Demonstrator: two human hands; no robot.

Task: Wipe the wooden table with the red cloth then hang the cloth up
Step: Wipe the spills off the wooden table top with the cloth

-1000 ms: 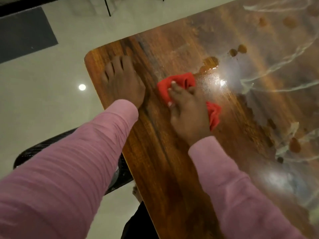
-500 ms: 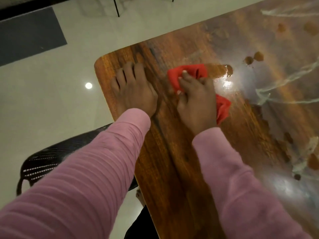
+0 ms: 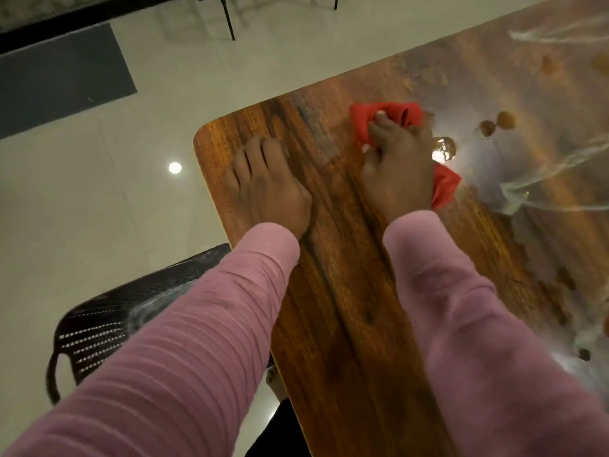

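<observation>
Head: right hand [image 3: 399, 173] seemingly grips cloth [image 3: 408, 114]

no readable text, labels or signs anywhere

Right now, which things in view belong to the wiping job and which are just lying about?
Job: red cloth, right hand gripping it, left hand flat on the wooden table, brown spots.
Lying about: black chair, dark floor mat.
</observation>
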